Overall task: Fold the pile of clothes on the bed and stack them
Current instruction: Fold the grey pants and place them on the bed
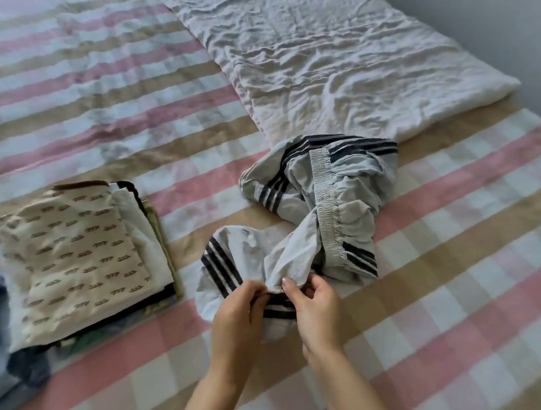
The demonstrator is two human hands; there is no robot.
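Pinching one edge of the crumpled grey striped track pants (319, 209), the left hand (236, 311) and right hand (314, 308) clamp it between fingers and thumbs; the rest lies beyond them on the bed (452, 274).

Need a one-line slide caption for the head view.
Left hand and right hand pinch crumpled striped grey pants on the checked bedspread; folded stack at left.

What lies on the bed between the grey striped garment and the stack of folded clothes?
Nothing visible does. Only the checked bedsheet separates the grey striped garment from the folded stack to its left. The left hand and right hand both pinch its near edge.
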